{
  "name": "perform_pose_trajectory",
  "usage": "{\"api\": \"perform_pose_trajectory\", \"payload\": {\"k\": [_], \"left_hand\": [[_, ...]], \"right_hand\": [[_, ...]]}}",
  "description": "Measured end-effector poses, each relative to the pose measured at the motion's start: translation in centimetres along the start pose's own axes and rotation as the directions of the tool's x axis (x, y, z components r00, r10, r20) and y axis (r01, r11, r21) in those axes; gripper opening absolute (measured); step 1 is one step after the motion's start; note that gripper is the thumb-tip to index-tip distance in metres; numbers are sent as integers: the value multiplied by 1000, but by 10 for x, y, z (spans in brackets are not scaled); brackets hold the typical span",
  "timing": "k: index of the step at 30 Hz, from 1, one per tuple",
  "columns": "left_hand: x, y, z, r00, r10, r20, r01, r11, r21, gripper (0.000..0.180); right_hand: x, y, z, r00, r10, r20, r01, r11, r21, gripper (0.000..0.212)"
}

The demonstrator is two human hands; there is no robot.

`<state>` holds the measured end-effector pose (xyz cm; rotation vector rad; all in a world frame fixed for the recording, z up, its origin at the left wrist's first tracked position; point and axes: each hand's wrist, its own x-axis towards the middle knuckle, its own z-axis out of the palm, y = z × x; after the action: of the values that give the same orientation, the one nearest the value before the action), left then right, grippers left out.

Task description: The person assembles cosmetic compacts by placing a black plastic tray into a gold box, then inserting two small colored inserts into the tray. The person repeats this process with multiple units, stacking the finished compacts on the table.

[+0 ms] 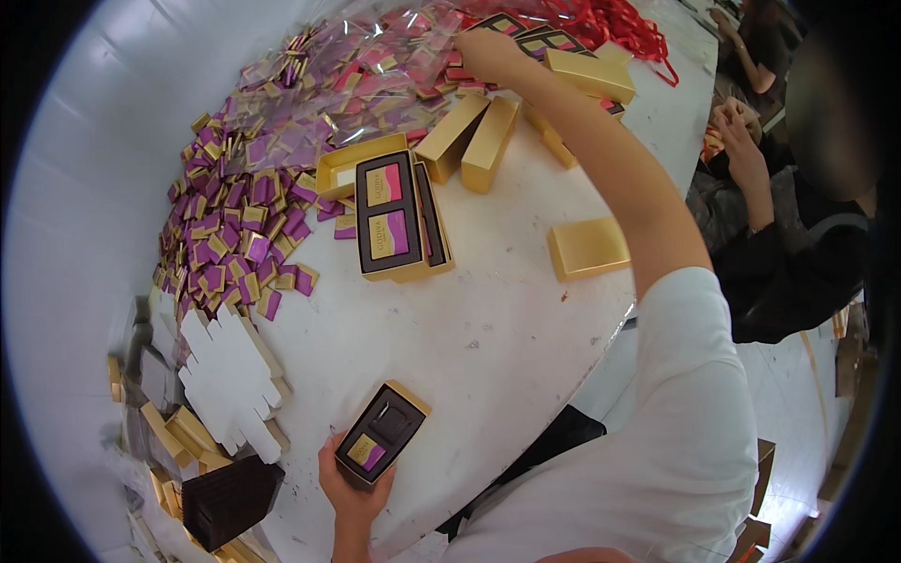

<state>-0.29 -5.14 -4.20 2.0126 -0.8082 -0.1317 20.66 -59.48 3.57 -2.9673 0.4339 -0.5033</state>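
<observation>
My left hand [355,488] is closed round a small gold box [419,396] low in the view. Its dark insert [394,418] has one square wrapped in gold and purple [367,452] in the near compartment; the far compartment is bare. My right arm stretches far forward, and my right hand [490,58] is curled over the edge of the pink and gold wrapped squares [413,111]. Its fingertips are mostly hidden, so I cannot make out what they hold. Beside them lies clear plastic film [357,70].
A large heap of purple and gold squares [225,220] covers the far left. Mid-table stand filled boxes [387,218], gold lids [490,145] and another gold box [587,250]. White cartons [230,375] and dark inserts [230,497] lie left. Red ribbon [619,28] is far right; people sit beyond.
</observation>
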Motion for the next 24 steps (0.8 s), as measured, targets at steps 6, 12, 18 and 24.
{"api": "perform_pose_trajectory", "payload": {"k": [6,12,18,24], "left_hand": [[7,20,2,999,34,6,-34,985,169,90],[51,44,34,996,55,75,-71,969,238,84],[61,43,37,994,64,88,-78,984,162,84],[55,38,36,993,83,82,-91,991,103,83]], "right_hand": [[-97,-49,-90,996,-9,84,-70,462,884,27],[-205,-86,-111,893,-357,274,-230,162,960,23],[-270,-128,-98,748,-663,-28,349,357,867,19],[-276,-127,-44,625,-780,-30,474,348,808,30]]}}
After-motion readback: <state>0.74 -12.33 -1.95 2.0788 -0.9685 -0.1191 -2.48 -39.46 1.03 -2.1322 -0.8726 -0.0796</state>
